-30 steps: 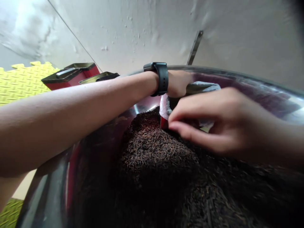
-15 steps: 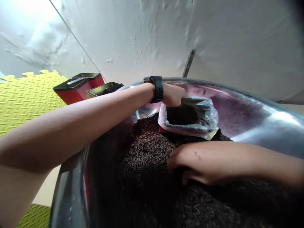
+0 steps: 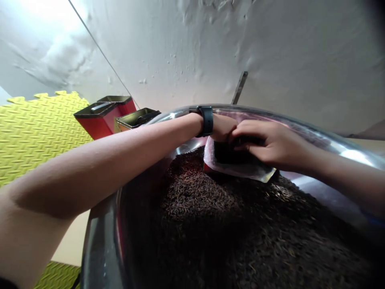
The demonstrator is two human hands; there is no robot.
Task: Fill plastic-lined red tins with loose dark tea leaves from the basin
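My left hand (image 3: 223,127), below a black wrist watch (image 3: 206,121), is closed at the back rim of a clear plastic bag (image 3: 237,171) that lines a red tin (image 3: 207,167). Its fingertips are hidden. Over the bag's mouth, my right hand (image 3: 266,140) is curled with thumb and fingers around dark tea leaves, its fingertips close to my left hand. The lined tin sits among loose dark tea leaves (image 3: 198,192) in a large shiny metal basin (image 3: 333,142). Shadow and my right hand hide the inside of the bag.
Red tins (image 3: 99,120) and another tin with a gold inside (image 3: 136,117) stand to the left, outside the basin. Yellow foam matting (image 3: 39,136) covers the floor there. A pale wall (image 3: 156,52) rises behind the basin, with a metal bar (image 3: 240,88) against it.
My right hand has risen from the tea leaves and moved up and back to the bag's mouth. My left hand stays at the bag's rim. The view has shifted slightly.
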